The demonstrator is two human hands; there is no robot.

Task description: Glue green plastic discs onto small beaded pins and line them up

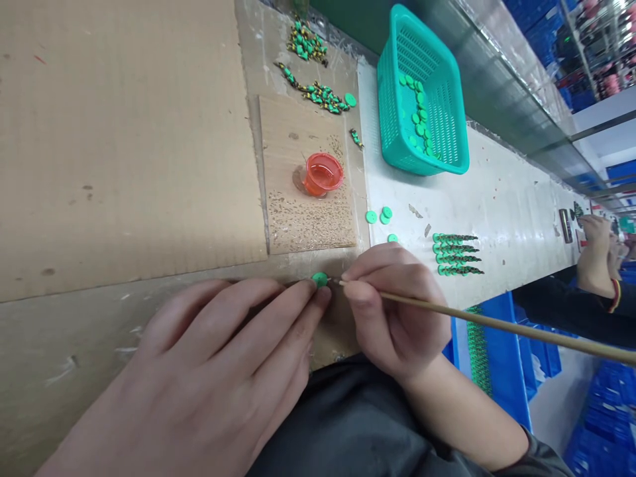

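My left hand [238, 351] pinches a small green disc [319, 279] between its fingertips, low over the table edge. Close on the right, my right hand [397, 305] is closed on a thin wooden stick [477, 317], its tip pointing at the disc. Whether the tip touches the disc I cannot tell. Beyond the hands, a small red cup [322, 173] with clear liquid stands on a cardboard piece [283, 146] dotted with drops. Several loose green discs [386, 213] lie near my right hand.
A teal basket [387, 112] holding several green discs stands at the back. Small green, black and yellow pieces [322, 97] lie in piles behind the cup. Rows of green discs with dark twisted tails [457, 249] lie to the right. Another person's hand [595, 242] shows at far right.
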